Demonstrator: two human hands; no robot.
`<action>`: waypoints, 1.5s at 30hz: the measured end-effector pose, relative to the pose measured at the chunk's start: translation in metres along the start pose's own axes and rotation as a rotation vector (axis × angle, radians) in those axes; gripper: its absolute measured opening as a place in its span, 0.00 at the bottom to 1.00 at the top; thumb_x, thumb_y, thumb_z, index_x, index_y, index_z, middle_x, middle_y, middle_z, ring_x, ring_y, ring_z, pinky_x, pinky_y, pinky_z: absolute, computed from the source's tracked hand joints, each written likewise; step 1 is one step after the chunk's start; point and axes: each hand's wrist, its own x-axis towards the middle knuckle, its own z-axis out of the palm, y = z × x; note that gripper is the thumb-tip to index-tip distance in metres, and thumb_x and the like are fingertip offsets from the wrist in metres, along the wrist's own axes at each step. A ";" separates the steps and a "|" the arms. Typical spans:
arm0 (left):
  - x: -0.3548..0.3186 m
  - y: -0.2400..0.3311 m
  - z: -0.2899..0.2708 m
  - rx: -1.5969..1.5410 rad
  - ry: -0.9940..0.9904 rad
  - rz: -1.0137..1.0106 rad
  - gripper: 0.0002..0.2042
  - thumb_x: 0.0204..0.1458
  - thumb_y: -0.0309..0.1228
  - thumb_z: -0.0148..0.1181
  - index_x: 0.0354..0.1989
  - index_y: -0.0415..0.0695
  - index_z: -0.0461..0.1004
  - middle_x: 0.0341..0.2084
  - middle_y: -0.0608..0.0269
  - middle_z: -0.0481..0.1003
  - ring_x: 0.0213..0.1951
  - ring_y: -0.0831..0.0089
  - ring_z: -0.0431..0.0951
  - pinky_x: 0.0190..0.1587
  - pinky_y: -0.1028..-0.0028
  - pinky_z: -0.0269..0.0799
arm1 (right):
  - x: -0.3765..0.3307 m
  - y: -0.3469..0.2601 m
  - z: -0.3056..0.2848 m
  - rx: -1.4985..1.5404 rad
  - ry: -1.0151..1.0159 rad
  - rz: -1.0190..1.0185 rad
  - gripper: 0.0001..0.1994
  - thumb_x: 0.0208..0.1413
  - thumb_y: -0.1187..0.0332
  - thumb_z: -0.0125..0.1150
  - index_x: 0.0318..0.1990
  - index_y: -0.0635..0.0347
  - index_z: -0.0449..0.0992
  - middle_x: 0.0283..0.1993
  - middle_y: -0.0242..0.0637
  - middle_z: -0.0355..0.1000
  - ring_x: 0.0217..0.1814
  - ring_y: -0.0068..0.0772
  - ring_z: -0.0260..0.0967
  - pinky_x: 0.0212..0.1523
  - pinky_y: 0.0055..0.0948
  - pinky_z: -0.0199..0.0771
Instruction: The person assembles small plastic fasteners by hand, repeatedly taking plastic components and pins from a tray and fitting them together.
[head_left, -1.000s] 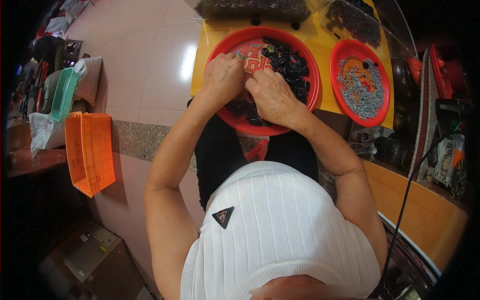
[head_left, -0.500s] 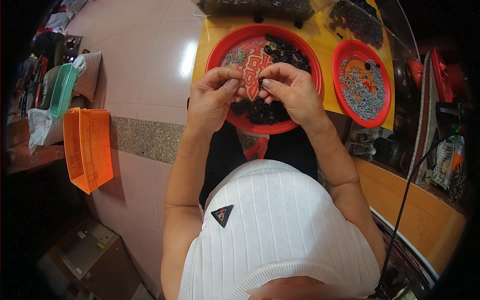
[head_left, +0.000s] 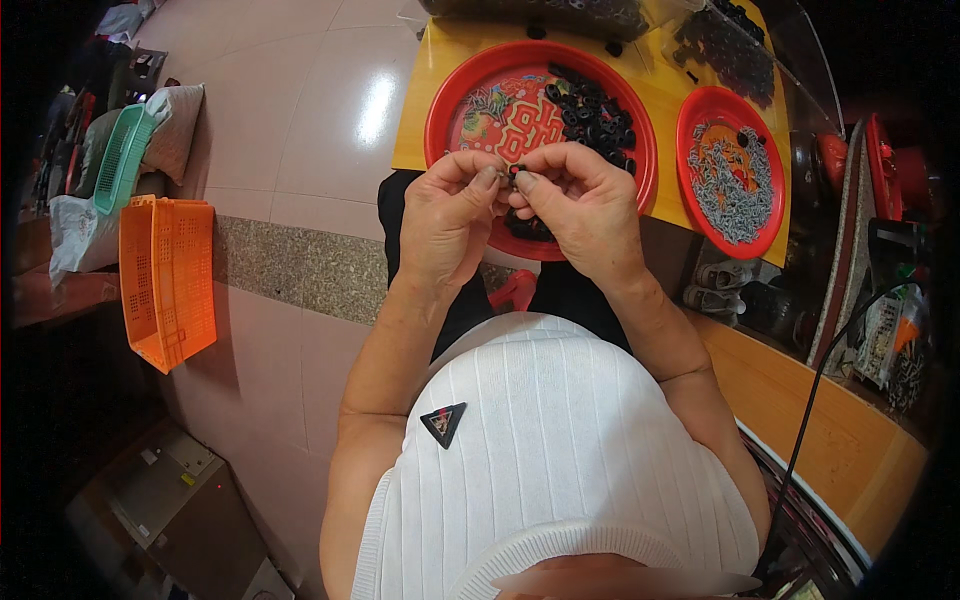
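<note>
Right hand (head_left: pixel 595 215) pinches a small black part (head_left: pixel 516 170) between thumb and index finger; left hand (head_left: pixel 450 210) meets it just beside, thumb and index drawn close, cannot tell whether anything sits between them. Part is up over the near half of a round red tray (head_left: pixel 436 130); too small and finger-covered to read its long axis or which way it points. Tray floor bears a large yellow-outlined character, partly hidden by the fingers; loose black parts (head_left: pixel 600 120) heap along its right side, lying every which way. Tray rests on a yellow table (head_left: pixel 412 135). To the right, a second red tray (head_left: pixel 738 252) holds silver screws (head_left: pixel 735 190), strewn at mixed angles. Triangular dark badge (head_left: pixel 444 425) on the white top: marking illegible.
</note>
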 end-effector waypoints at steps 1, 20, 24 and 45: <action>-0.001 0.000 0.001 0.013 0.025 0.007 0.03 0.49 0.22 0.52 0.32 0.36 0.69 0.28 0.58 0.72 0.28 0.72 0.72 0.34 0.75 0.70 | 0.000 0.000 0.000 -0.001 -0.002 0.001 0.04 0.48 0.79 0.53 0.33 0.67 0.70 0.27 0.31 0.69 0.28 0.15 0.68 0.28 0.14 0.70; -0.003 -0.016 0.007 0.281 0.146 0.204 0.03 0.47 0.20 0.55 0.29 0.34 0.71 0.25 0.63 0.72 0.26 0.81 0.71 0.31 0.83 0.69 | -0.003 0.008 -0.002 -0.177 0.079 -0.084 0.03 0.46 0.79 0.55 0.29 0.68 0.70 0.25 0.33 0.70 0.28 0.18 0.69 0.29 0.18 0.70; -0.003 -0.015 0.007 0.292 0.156 0.184 0.02 0.46 0.20 0.55 0.29 0.34 0.71 0.25 0.64 0.72 0.26 0.81 0.71 0.31 0.83 0.68 | -0.003 0.008 -0.004 -0.118 0.044 -0.036 0.02 0.46 0.79 0.54 0.29 0.69 0.70 0.24 0.33 0.70 0.26 0.17 0.68 0.27 0.17 0.70; 0.018 0.029 -0.021 1.114 0.146 0.440 0.09 0.43 0.19 0.55 0.36 0.37 0.72 0.28 0.62 0.73 0.29 0.74 0.72 0.32 0.78 0.69 | 0.012 0.013 -0.053 0.013 -0.002 0.077 0.07 0.51 0.76 0.50 0.37 0.67 0.70 0.28 0.32 0.68 0.27 0.17 0.67 0.27 0.15 0.70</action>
